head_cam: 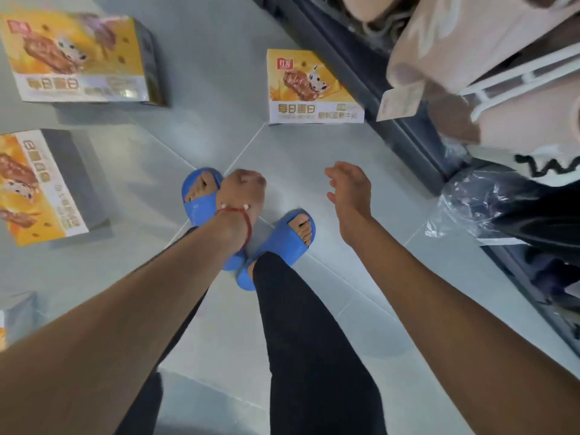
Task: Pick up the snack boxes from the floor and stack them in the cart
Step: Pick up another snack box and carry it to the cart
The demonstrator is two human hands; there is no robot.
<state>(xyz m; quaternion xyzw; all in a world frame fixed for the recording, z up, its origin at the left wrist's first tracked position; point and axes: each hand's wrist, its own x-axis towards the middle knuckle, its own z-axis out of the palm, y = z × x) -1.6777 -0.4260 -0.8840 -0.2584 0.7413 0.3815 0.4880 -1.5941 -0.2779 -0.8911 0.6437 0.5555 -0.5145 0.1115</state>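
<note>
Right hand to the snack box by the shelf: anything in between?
No. In the head view, only bare grey floor separates the right hand from the snack box by the shelf.

The snack box by the shelf (314, 86) has a small red brand logo in its top left corner, its characters too blurred to read. Across the white band at its bottom stand four large golden Chinese characters, 每日蛋白, and to their right a smaller line too soft to make out. The upper-left snack box (78, 58) shows the same red logo and the same four characters, heavily blurred. The left snack box (37, 186) bears those characters along its white band, turned at an angle and only partly legible. The paper tag (397, 105) on the hanging clothes carries print too faint to read.
</note>
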